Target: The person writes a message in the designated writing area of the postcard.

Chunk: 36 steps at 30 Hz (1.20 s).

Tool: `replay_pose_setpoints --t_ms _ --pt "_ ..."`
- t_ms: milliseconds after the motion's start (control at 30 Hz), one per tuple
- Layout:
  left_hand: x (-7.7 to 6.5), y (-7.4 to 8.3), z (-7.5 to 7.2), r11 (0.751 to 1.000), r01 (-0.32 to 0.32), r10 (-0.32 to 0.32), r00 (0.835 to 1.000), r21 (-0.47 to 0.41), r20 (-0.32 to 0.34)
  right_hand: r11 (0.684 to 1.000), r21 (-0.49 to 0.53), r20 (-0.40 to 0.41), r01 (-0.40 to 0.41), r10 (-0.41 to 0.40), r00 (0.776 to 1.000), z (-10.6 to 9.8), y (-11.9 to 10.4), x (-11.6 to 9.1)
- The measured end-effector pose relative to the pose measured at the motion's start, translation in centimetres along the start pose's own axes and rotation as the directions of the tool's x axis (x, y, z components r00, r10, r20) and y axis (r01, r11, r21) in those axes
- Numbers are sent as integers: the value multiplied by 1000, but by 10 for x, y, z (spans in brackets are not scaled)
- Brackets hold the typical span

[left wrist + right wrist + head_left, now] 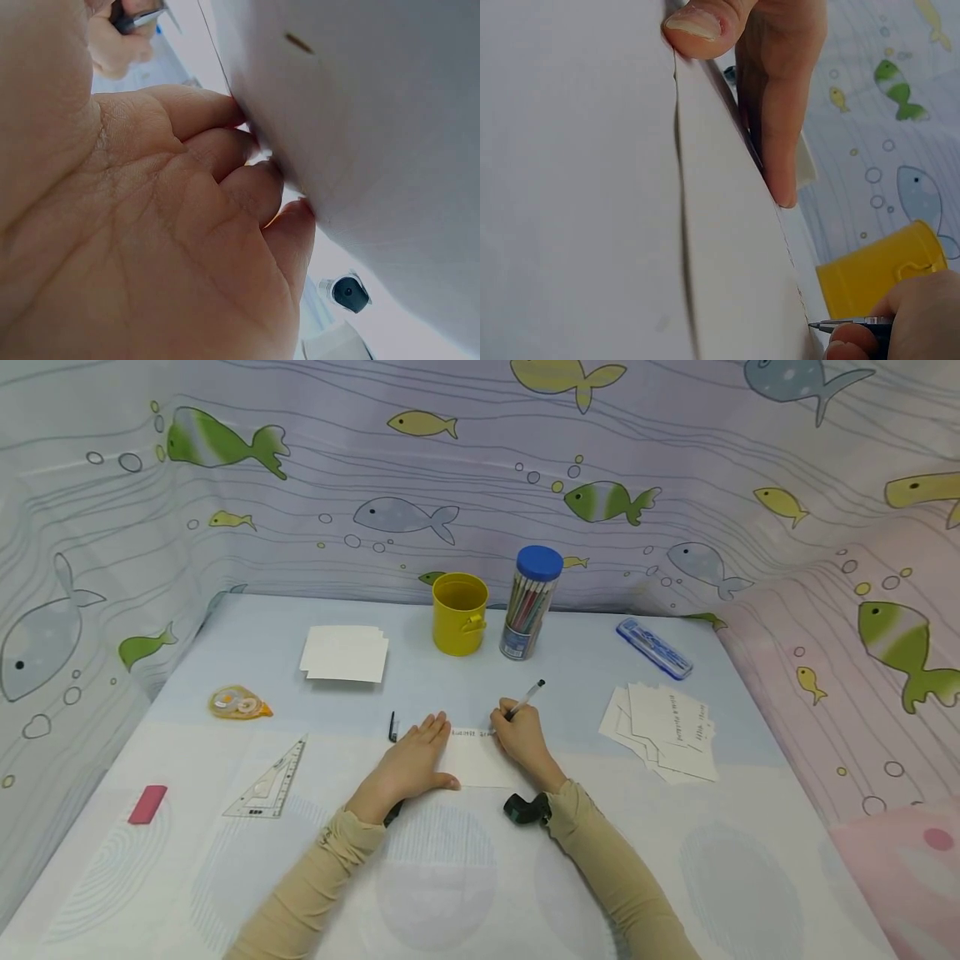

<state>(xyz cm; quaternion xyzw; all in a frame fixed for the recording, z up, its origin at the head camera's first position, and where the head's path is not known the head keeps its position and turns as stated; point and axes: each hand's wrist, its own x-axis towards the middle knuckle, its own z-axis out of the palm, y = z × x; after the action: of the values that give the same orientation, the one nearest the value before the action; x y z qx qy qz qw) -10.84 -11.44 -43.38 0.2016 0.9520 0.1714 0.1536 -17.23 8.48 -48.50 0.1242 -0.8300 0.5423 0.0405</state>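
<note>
A white paper card [480, 766] lies on the table in front of the person, with a line of small dark writing along its top edge. The left hand [412, 760] rests on its left side, fingers extended and thumb near the lower edge. Between the thumb and fingers of the right hand [522, 739] is a pen [534, 690] with a clear barrel and a black end. In the right wrist view the pen's tip [814, 325] meets the card beside the writing. A black pen cap [392, 727] lies just left of the left hand's fingers.
At the back stand a yellow bucket [460, 618] and a blue-lidded tube of pencils [529, 606]. Blank cards [345, 653] are stacked back left; written cards [667, 727] and a blue case [654, 648] lie right. Correction tape [238, 702], triangle ruler [273, 785] and pink eraser [147, 804] sit left.
</note>
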Motion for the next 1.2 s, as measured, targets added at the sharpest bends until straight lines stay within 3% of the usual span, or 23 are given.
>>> replay_pose_setpoints --t_ms 400,600,1200 --pt "1 0 0 1000 -5 5 1000 -4 -5 999 -9 28 -37 37 999 0 1 1" --pt "1 0 0 1000 -5 5 1000 -3 -5 999 32 22 -21 20 1000 0 2 1" --pt "1 -1 1 1000 -14 14 1000 6 -14 1000 17 -4 -14 14 1000 -1 1 1"
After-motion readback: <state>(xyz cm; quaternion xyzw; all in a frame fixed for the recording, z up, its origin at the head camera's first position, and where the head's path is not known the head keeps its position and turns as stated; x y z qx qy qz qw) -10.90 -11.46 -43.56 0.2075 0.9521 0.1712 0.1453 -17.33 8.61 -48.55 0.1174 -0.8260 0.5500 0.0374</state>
